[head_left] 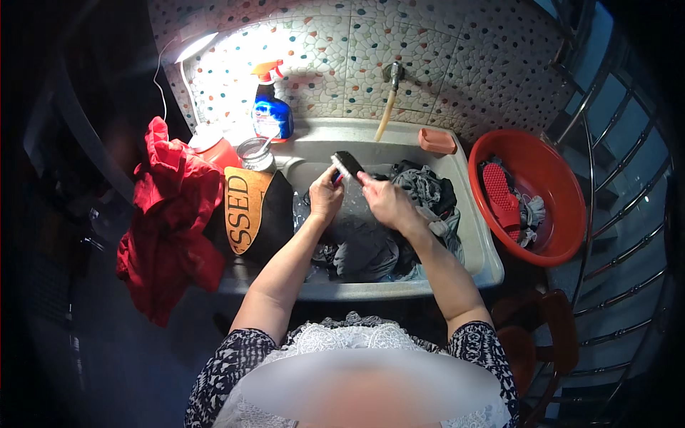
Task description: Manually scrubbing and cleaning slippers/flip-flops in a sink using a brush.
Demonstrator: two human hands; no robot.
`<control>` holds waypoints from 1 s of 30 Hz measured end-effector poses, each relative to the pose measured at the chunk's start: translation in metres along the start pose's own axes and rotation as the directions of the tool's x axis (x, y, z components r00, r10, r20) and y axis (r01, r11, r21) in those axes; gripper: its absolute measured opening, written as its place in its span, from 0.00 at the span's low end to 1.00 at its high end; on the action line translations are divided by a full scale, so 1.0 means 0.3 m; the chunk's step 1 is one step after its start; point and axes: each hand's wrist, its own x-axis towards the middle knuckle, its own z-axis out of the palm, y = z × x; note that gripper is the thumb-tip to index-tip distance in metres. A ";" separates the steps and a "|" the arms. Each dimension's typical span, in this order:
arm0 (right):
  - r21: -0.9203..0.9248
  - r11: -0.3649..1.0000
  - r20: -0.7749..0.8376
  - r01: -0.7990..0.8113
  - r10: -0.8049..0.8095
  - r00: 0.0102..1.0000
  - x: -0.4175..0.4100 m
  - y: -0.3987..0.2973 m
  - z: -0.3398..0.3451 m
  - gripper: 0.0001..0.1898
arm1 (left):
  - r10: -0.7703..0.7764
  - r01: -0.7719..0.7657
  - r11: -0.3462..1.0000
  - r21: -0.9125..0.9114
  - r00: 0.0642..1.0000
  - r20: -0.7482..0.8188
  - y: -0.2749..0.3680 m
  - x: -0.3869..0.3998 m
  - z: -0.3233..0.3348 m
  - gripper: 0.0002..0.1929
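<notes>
Over a wide sink [465,214] my right hand [389,203] grips a scrub brush [350,165] with a black back and pale bristles. My left hand [325,197] is closed on a small blue-and-red item [337,178], close beside the bristles; most of this item is hidden by the fingers. Dark wet clothes [366,249] lie in the sink below both hands, with grey garments [423,184] heaped at the right. A black-and-orange cloth or mat with lettering [247,208] lies over the sink's left side.
A blue spray bottle [273,115] and a glass jar [257,155] stand at the back left, near red fabric [176,214]. A hose [386,115] hangs from the tap [396,72]. A pink soap dish [436,140] is right, beside a red basin [562,214] holding a red slipper [500,195].
</notes>
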 end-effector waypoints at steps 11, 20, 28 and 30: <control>0.083 0.988 0.024 -0.133 0.131 0.991 0.041 0.348 0.345 0.20 | 0.030 -0.152 0.860 -0.488 0.968 -0.249 0.015 0.169 -0.050 0.24; 0.068 0.917 0.194 -0.393 0.374 0.907 0.019 0.458 0.412 0.23 | -0.340 0.261 0.922 -0.287 0.900 -0.273 -0.160 -0.054 -0.116 0.23; 0.098 0.904 0.056 -0.416 0.412 0.909 0.002 0.350 0.335 0.22 | -0.310 0.167 0.733 -0.660 0.945 -0.105 0.017 -0.004 -0.188 0.11; 0.178 0.919 -0.065 -0.351 0.367 0.928 -0.002 0.338 0.326 0.22 | -0.371 0.195 0.686 -0.701 0.923 -0.106 -0.009 -0.008 -0.151 0.13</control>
